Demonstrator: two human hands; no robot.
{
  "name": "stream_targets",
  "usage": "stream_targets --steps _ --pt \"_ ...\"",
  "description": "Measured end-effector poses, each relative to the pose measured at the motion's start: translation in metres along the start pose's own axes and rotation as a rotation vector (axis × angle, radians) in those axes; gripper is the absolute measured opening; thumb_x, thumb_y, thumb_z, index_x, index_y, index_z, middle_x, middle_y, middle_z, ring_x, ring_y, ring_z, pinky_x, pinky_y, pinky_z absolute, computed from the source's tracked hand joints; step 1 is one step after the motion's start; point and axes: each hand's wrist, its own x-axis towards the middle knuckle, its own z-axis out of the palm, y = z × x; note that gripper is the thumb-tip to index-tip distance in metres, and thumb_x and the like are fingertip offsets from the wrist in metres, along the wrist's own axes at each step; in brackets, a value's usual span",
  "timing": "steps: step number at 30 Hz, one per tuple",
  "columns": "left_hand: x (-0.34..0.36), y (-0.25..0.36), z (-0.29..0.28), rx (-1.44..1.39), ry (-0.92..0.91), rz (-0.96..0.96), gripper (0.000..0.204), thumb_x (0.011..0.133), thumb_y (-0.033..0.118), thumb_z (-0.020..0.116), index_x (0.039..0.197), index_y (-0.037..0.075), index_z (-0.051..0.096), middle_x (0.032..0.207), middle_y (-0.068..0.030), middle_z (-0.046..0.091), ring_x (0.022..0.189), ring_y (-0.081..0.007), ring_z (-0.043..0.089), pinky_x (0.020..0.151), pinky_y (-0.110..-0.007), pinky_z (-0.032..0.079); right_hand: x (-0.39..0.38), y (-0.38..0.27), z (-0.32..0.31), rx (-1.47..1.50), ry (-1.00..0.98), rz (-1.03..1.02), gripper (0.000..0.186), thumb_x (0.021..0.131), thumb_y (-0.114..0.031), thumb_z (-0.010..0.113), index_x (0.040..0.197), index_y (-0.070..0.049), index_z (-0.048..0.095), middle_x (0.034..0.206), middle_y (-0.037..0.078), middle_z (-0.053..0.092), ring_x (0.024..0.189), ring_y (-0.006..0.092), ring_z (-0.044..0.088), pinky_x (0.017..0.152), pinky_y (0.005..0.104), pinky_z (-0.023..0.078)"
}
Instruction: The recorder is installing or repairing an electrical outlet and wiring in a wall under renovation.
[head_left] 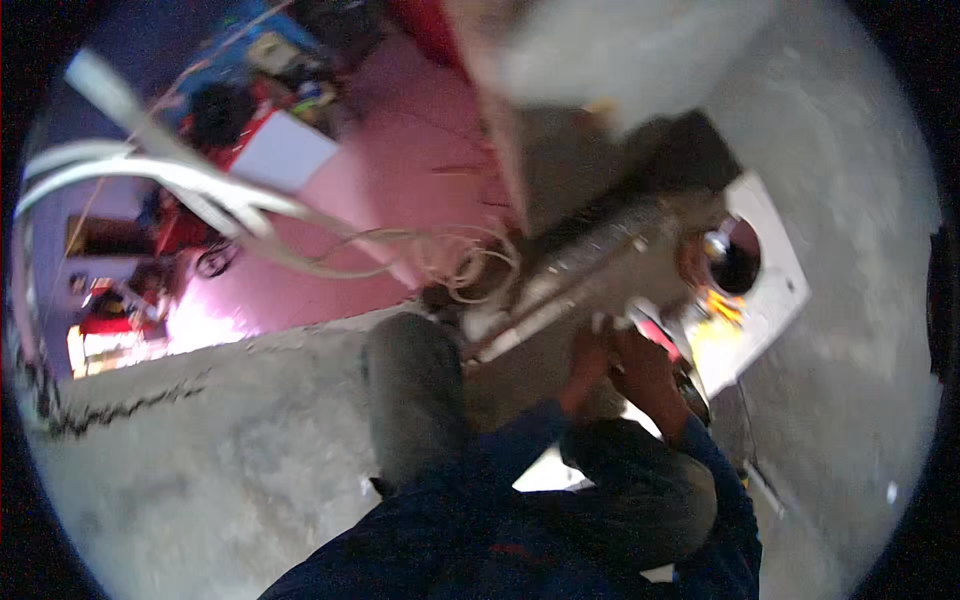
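My left hand (590, 357) and my right hand (645, 374) are close together in front of my bent knees. Their fingers look curled inward, but blur hides what is between them. A pink-red and white item (655, 336) shows right beside my right hand; its kind cannot be made out. Just beyond my right hand is a white panel (785, 262) with a round dark opening (735, 256). Something yellow (724, 308), too blurred to name, shows at the panel's near side.
White cables (190, 172) sweep across the left and end in a loose coil (465, 262) near my left knee (415, 375). A pink floor (410, 130) with clutter lies beyond a grey concrete ledge (240, 420). A dark beam-like piece (600, 235) lies ahead.
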Motion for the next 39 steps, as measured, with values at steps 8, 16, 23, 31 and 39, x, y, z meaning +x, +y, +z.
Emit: stream_targets --steps 8,16,23,31,39 --pt "0.047 0.004 -0.081 -0.897 -0.276 -0.331 0.045 0.093 0.035 0.059 0.127 0.005 0.057 0.118 -0.0228 0.061 0.106 -0.0422 0.059 0.092 -0.052 0.046 -0.018 0.027 0.023 0.173 0.113 0.142 0.028 0.074 -0.016 0.072 0.097 -0.006 0.059 0.094 0.014 0.062 0.083 0.0355 0.063 0.067 0.047 0.052" --pt "0.134 -0.031 -0.12 -1.252 -0.104 -0.77 0.074 0.092 0.061 0.057 0.123 -0.007 0.054 0.103 -0.0147 0.062 0.081 -0.024 0.063 0.073 -0.038 0.052 -0.081 0.028 0.061 0.258 0.395 0.146 0.028 0.074 -0.018 0.074 0.096 -0.006 0.06 0.083 0.011 0.057 0.081 0.0305 0.058 0.069 0.0419 0.05" --pt "0.124 0.009 -0.165 -1.289 -0.209 -0.35 0.076 0.093 0.064 0.053 0.12 -0.007 0.055 0.107 -0.0167 0.06 0.088 -0.0253 0.062 0.079 -0.039 0.051 -0.046 0.042 0.019 0.518 0.631 0.446 0.039 0.085 -0.03 0.075 0.105 -0.001 0.058 0.085 0.017 0.064 0.07 0.0335 0.064 0.062 0.0432 0.051" --pt "0.096 0.049 -0.166 -1.177 -0.165 -0.38 0.073 0.095 0.062 0.052 0.116 -0.008 0.057 0.101 -0.0195 0.064 0.087 -0.0254 0.063 0.079 -0.041 0.05 -0.031 0.055 0.03 0.292 0.493 0.599 0.023 0.093 -0.023 0.062 0.101 -0.002 0.058 0.078 0.02 0.064 0.072 0.0393 0.065 0.06 0.047 0.052" --pt "0.088 0.033 -0.14 -1.149 -0.209 -0.296 0.066 0.096 0.057 0.054 0.101 -0.008 0.063 0.091 -0.0159 0.064 0.08 -0.0229 0.061 0.07 -0.039 0.049 -0.043 0.067 0.054 0.213 0.548 0.608 0.019 0.09 -0.017 0.06 0.102 -0.002 0.057 0.086 0.022 0.064 0.085 0.0381 0.064 0.071 0.0476 0.051"
